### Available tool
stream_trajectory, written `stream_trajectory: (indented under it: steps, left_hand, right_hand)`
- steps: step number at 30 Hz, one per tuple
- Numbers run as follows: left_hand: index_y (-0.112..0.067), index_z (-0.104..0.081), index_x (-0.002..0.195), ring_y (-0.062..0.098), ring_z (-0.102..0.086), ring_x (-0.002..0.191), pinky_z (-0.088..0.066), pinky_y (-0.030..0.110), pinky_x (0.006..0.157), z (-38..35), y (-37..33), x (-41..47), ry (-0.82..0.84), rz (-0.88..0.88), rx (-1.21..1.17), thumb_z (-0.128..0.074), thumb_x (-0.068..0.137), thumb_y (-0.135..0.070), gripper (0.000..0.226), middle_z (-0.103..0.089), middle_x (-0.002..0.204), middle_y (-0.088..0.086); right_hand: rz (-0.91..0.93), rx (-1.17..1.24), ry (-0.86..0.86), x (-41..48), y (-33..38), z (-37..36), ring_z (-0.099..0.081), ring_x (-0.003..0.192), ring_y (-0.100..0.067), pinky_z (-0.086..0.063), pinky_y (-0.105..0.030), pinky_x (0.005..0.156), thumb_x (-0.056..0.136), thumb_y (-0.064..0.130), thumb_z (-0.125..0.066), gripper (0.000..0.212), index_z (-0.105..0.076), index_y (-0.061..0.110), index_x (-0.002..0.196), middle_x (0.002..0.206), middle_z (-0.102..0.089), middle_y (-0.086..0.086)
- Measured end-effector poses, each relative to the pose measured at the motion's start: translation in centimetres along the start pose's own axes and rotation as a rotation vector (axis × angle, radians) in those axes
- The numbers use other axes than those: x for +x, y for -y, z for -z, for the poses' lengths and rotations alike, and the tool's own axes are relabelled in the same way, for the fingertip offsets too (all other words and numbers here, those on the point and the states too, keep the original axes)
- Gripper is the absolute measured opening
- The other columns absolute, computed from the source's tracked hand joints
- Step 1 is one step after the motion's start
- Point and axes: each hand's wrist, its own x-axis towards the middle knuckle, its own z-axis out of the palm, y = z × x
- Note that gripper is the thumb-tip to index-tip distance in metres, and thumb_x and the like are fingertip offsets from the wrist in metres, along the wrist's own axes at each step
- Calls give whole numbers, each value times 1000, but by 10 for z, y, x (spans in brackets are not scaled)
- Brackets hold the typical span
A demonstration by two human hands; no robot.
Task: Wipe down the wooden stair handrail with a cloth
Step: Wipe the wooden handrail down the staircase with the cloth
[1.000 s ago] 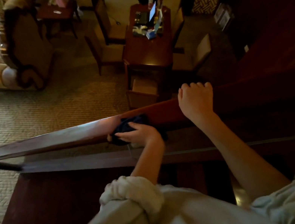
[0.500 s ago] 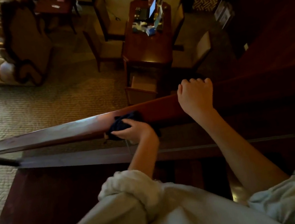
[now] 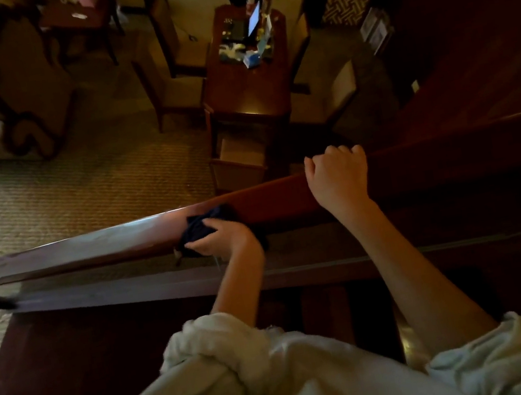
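A dark polished wooden handrail point(image 3: 86, 243) runs across the middle of the view, from the left edge up to the right. My left hand point(image 3: 224, 238) holds a dark blue cloth point(image 3: 200, 230) against the near side of the rail, fingers curled round the bunched cloth. To its right, my right hand point(image 3: 337, 175) grips the top of the rail with its fingers curled over the far edge. Both sleeves are rolled up to the elbows.
Below the rail lies a lower wooden ledge point(image 3: 129, 290) and dark stair wood. Beyond, on the floor below, stand a wooden table point(image 3: 248, 95) with bottles and clutter, chairs point(image 3: 170, 88), an armchair point(image 3: 20, 86) and carpet point(image 3: 44, 200).
The cloth and my left hand have stayed at nearly the same spot on the rail, shifting slightly. My right hand keeps its grip on the rail. The view has tilted a little.
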Motion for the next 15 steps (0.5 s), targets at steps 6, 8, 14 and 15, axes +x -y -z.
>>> stream_trajectory:
  steps: [6,8,14,15]
  left_hand:
    - [-14,11,151,31,-15,145,-24,37,113,-5,18,-101,334,-30,44,-43,101,-25,74,7,158,15]
    - [-13,7,152,30,-15,145,-23,34,112,-6,12,-82,289,-51,39,-43,102,-24,72,7,158,15]
    - [-5,-8,153,32,-15,145,-15,33,116,7,4,14,56,-144,160,-42,102,-23,64,-7,158,20]
    - [-5,-12,152,32,-11,146,-10,32,116,8,8,3,115,-248,215,-42,102,-21,61,-7,158,20]
  right_hand:
    - [1,-14,-19,0,-1,1,-60,94,-25,-37,-40,89,104,33,-28,49,-69,9,95,94,-66,-8]
    - [3,4,-22,1,-4,0,-60,93,-25,-37,-40,89,104,33,-29,48,-69,9,95,92,-65,-9]
    - [-84,9,-9,2,4,-2,-59,87,-22,-38,-39,90,104,34,-29,49,-70,11,90,85,-62,-5]
    - [-106,1,1,1,6,-2,-59,89,-22,-37,-39,91,104,33,-28,49,-70,11,91,87,-63,-5]
